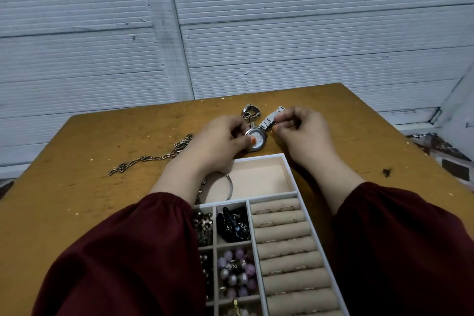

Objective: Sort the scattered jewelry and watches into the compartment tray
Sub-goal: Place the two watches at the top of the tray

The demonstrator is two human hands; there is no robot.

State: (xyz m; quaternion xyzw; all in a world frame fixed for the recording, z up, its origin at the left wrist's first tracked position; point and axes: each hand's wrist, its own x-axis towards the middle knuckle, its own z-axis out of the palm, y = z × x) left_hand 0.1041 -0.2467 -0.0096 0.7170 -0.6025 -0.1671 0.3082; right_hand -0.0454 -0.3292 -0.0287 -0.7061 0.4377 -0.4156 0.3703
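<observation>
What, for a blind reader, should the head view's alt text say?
The left hand and right hand hold a silver watch beyond a partly filled compartment tray on a table. A second watch and a chain lie loose.

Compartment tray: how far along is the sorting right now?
Mostly done: rings sit on the rolls, beads and dark pieces fill small compartments of the tray, a bangle lies in the large one. In hand: left hand and right hand pinch a silver watch beyond the tray. Remaining: a second watch and a chain on the table.
</observation>
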